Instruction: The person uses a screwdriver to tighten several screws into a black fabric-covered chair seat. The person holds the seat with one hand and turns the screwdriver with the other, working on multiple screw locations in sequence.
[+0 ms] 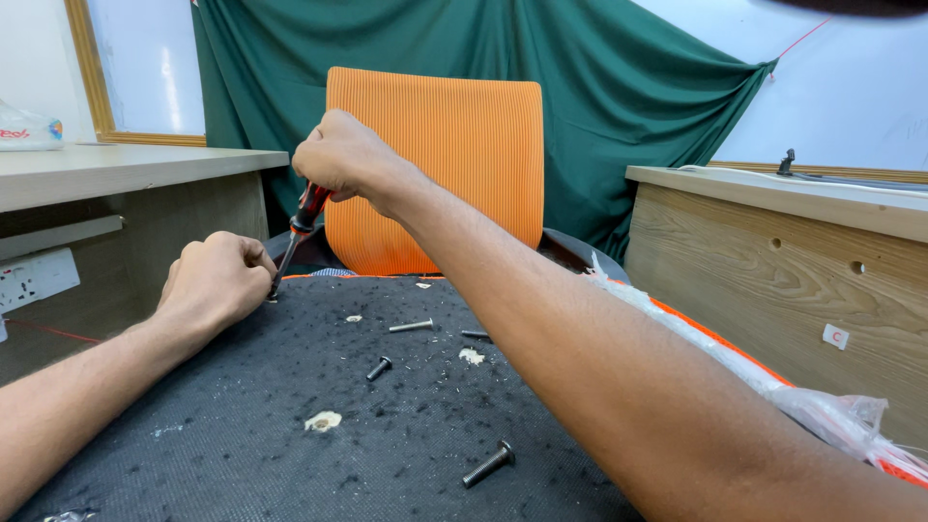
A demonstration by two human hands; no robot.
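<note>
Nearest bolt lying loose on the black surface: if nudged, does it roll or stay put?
The bolt has a round shank, so it could roll, probably in an arc, since its wider head would pivot it. The black surface looks coarse and gritty, so it likely stops soon. It looks like metal: stiff, heavy for its size.

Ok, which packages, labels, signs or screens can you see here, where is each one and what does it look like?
Plastic bag: on the left desk top at the picture's far left edge, crumpled, white with red and blue print.
Sticker: on the front panel of the wooden desk at right, small white square with a red mark.
Screens: none in view.
</note>
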